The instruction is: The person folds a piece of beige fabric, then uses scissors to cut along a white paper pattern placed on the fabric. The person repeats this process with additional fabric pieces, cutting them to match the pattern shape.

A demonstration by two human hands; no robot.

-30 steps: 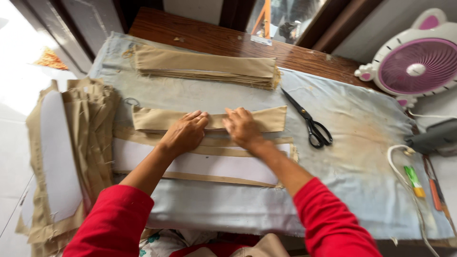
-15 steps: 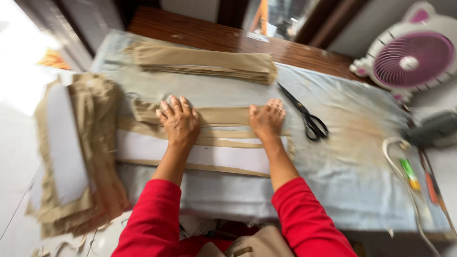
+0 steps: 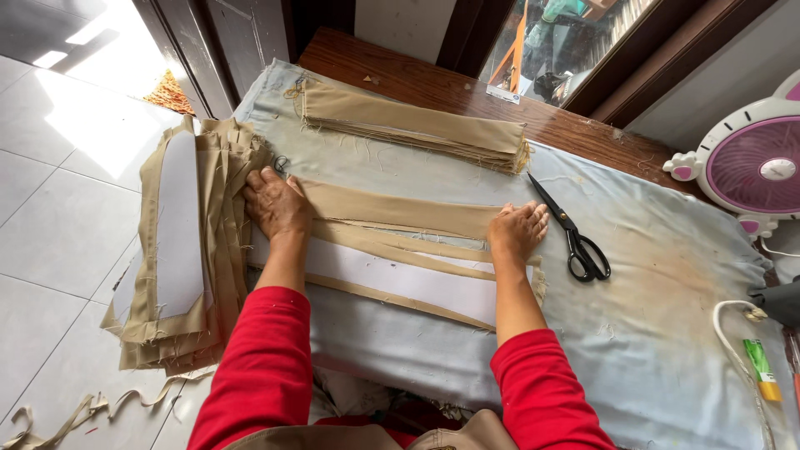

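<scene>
A long tan fabric strip (image 3: 400,210) lies across the cloth-covered table (image 3: 650,333), on top of more tan strips and a white interfacing piece (image 3: 400,279). My left hand (image 3: 277,202) presses flat on the strip's left end. My right hand (image 3: 517,232) presses flat on its right end. Both hands have spread fingers and hold nothing. Red sleeves cover both forearms.
A stack of folded tan strips (image 3: 417,125) lies at the table's far side. Black scissors (image 3: 575,233) sit just right of my right hand. A pile of tan pieces (image 3: 183,250) hangs off the left edge. A pink fan (image 3: 758,171), a white cord (image 3: 733,342) and a green tube (image 3: 760,367) are at the right.
My hands have slid apart along the tan strip, from its middle out to its two ends. The strip now lies flatter and stretched out.
</scene>
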